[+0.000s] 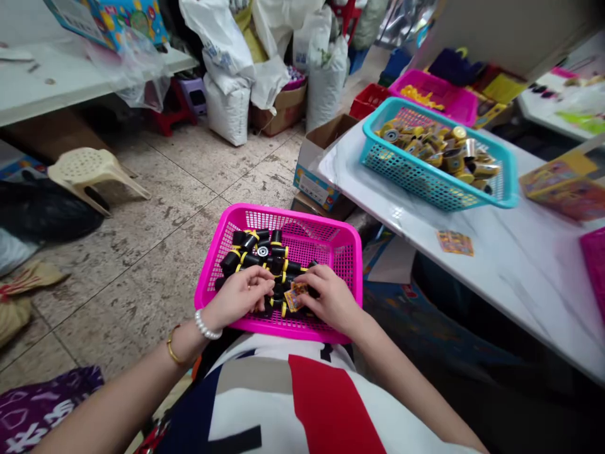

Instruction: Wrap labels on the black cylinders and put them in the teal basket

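A pink basket (278,213) rests against my lap with several black cylinders with yellow rims (253,243) lying loose in it. Over its near half, my right hand (328,296) pinches a small orange printed label (293,296) between thumb and fingers. Just left of the label, my left hand (246,291) is closed, thumb against fingertips; whatever may be between them is too small to make out. Black cylinders lie directly under both hands, which partly hide them.
To the right, a white table (406,233) carries a turquoise basket (439,183) of gold-wrapped cylinders and a flat printed label sheet (454,243). A cardboard box (312,164) stands by its corner. A cream plastic stool (92,167) and white sacks (227,101) are on the floor.
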Tool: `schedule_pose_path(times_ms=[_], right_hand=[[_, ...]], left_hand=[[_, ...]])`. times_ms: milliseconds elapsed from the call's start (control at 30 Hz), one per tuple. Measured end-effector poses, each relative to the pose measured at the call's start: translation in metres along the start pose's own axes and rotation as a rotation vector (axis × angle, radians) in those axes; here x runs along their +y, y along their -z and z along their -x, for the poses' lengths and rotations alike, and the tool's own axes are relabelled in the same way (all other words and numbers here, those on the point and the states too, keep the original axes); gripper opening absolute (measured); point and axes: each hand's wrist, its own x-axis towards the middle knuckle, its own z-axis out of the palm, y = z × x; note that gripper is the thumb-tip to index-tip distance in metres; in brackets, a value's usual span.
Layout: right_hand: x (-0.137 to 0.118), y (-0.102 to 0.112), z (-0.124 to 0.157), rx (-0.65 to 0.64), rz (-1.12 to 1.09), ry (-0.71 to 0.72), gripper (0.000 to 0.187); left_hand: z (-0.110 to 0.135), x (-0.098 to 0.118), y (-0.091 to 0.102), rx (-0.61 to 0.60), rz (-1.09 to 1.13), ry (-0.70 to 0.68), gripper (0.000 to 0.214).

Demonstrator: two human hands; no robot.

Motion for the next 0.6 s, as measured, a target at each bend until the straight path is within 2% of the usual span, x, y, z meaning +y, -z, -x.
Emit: schedule_pose_path(times_ms=[133, 300, 367, 500, 533, 600], right_hand=[[-0.004, -0.009, -0.015, -0.082, 0.137, 0.156, 0.014], [0.007, -0.006, -0.028, -0.111, 0.039, 0.200, 0.004], [0.010, 0.000, -0.028, -0.094, 0.030, 0.205, 0.008], [0.013, 0.007, -0.027, -0.099, 0.068, 0.287, 0.032], [0.014, 0.006, -0.027, -0.112, 0.078, 0.311, 0.033], [0.016, 0.002, -0.029, -0.135, 0.068, 0.336, 0.025]], left_hand=[[0.000, 0.000, -0.001, -0.001, -0.010, -0.005, 0.029], [0.000, -0.002, -0.001, 0.001, -0.001, -0.012, 0.027], [0.000, -0.001, 0.000, 0.002, -0.002, -0.013, 0.026], [-0.001, -0.002, 0.002, -0.008, 0.008, -0.012, 0.027], [-0.002, -0.002, 0.002, -0.010, 0.013, -0.011, 0.027], [-0.002, -0.003, 0.002, -0.012, 0.020, -0.008, 0.028]])
